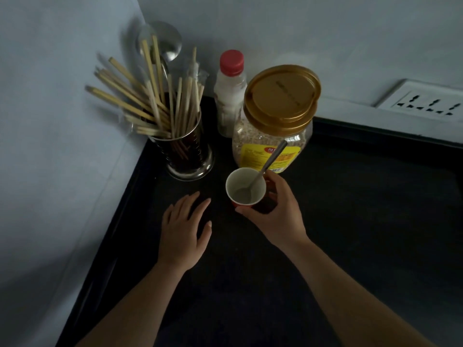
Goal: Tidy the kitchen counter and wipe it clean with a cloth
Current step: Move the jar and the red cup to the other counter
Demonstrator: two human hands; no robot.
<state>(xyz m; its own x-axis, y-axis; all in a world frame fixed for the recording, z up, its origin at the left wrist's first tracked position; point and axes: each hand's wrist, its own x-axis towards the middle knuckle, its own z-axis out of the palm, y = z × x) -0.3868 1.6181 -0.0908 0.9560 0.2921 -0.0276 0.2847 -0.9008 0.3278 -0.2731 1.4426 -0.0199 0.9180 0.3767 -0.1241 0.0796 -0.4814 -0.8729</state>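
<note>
A small red paper cup (244, 186) with a white inside stands on the black counter (363, 221). A metal spoon (265, 169) leans in it, handle pointing up to the right. My right hand (278, 211) wraps around the cup from the right, thumb in front and fingers behind. My left hand (184, 229) hovers flat and open just left of the cup, fingers spread, holding nothing. No cloth is in view.
In the corner stand a steel holder full of chopsticks (183, 141) with a ladle (162, 43), a red-capped white bottle (229, 93) and a gold-lidded grain jar (275, 121). A wall socket (426, 101) sits at the right. Walls bound the counter at left and back.
</note>
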